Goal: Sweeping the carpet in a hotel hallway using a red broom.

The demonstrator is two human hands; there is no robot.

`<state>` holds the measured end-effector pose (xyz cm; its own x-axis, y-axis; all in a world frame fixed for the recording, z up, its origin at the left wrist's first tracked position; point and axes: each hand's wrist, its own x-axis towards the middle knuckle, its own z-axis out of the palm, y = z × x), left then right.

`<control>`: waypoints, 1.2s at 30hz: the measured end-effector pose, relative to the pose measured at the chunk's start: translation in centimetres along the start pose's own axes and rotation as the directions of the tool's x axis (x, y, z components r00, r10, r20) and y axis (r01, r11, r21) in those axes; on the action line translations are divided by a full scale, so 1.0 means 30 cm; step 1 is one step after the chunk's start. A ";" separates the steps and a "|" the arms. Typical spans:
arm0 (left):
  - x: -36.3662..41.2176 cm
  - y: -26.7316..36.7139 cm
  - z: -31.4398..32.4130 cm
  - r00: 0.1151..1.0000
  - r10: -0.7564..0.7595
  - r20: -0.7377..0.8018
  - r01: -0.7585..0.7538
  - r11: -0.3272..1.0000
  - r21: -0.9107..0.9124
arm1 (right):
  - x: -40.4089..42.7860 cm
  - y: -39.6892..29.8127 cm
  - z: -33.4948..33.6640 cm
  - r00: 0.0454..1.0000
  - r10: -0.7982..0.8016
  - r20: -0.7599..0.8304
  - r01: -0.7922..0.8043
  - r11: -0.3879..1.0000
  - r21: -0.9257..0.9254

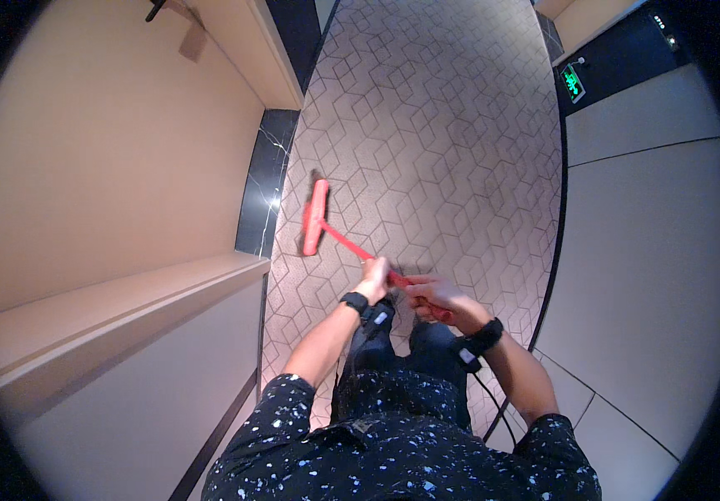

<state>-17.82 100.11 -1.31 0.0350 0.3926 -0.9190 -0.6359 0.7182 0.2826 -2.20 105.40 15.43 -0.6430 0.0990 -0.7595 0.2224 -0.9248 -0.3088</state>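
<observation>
Both my hands are on a red long-handled floor brush, which slants up and left from my body. Its handle (pixel 346 240) runs from the grip to a wide red head (pixel 316 216) over the patterned carpet (pixel 435 144), near the left wall. Dark material, bristles or shadow, shows around the head. My left hand (pixel 375 277) is closed around the handle at its lower part. Closer to the handle's top end, my right hand (pixel 438 297) grips it with curled fingers, slightly blurred. Whether the head presses on the carpet is hard to tell.
To the left is a beige door recess (pixel 115 150) with a dark marble base (pixel 266 181) and a projecting frame (pixel 128 313). Light wall panels (pixel 648 250) line the right side. A lit green exit sign (pixel 573 82) hangs at upper right. A cable (pixel 500 407) trails from my right wrist strap.
</observation>
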 end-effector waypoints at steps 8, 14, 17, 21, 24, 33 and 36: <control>0.008 0.108 -0.283 0.941 0.170 -0.292 -0.132 0.980 0.146 | 0.310 0.097 0.057 0.978 -0.096 0.186 0.071 0.988 0.134; 0.140 0.059 -0.090 0.971 0.109 -0.211 -0.044 0.957 0.288 | 0.198 0.027 -0.059 0.998 0.041 -0.055 -0.027 0.970 0.242; 0.190 -0.050 0.128 0.995 0.066 -0.068 -0.048 0.970 0.240 | 0.046 0.015 -0.172 0.958 0.114 -0.264 -0.032 0.955 0.295; 0.234 -0.170 0.409 0.994 0.096 -0.045 -0.082 0.965 0.247 | -0.139 -0.001 -0.273 0.947 0.004 -0.321 0.121 0.922 0.368; 0.219 -0.187 0.511 0.966 0.017 0.258 -0.079 0.970 0.230 | -0.202 -0.004 -0.267 0.850 -0.003 -0.526 0.186 0.937 0.296; 0.076 -0.207 0.670 0.995 0.056 0.084 -0.071 0.979 0.193 | -0.404 0.005 -0.343 0.916 -0.041 -0.399 0.185 0.926 0.330; 0.102 -0.166 0.585 0.986 0.150 -0.071 -0.123 0.948 0.295 | -0.345 0.003 -0.382 0.950 -0.024 -0.311 0.096 0.972 0.217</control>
<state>-1.00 107.81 -0.71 -0.1158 0.4544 -0.8832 -0.3794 0.8016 0.4621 12.86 108.51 16.71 -0.3885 0.2306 -0.8921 -0.0043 -0.9686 -0.2485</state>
